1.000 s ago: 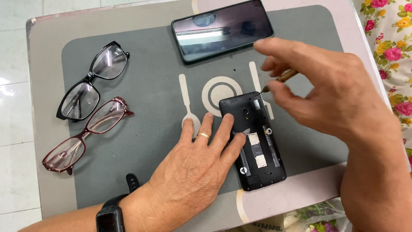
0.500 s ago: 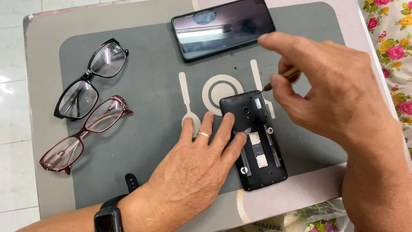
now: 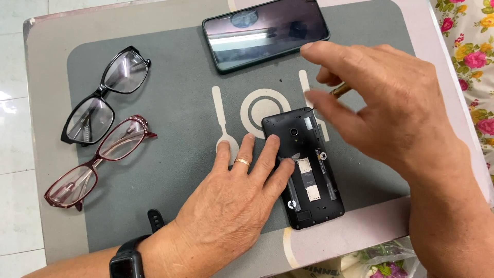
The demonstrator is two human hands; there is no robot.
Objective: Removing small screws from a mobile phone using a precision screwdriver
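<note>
Phone (image 3: 303, 167), back cover off, lies near the mat's (image 3: 170, 170) front edge, long axis running away from me; my left hand (image 3: 234, 201) presses it flat, my right hand (image 3: 391, 108) hovers above, pinching a thin tool (image 3: 340, 90).

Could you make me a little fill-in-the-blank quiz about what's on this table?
1. The left hand presses on the opened phone, whose back cover is ____.
2. ____ pairs of glasses lie on the grey mat.
3. The left hand wears a ____ on one finger.

Missing words: off; two; ring
</note>
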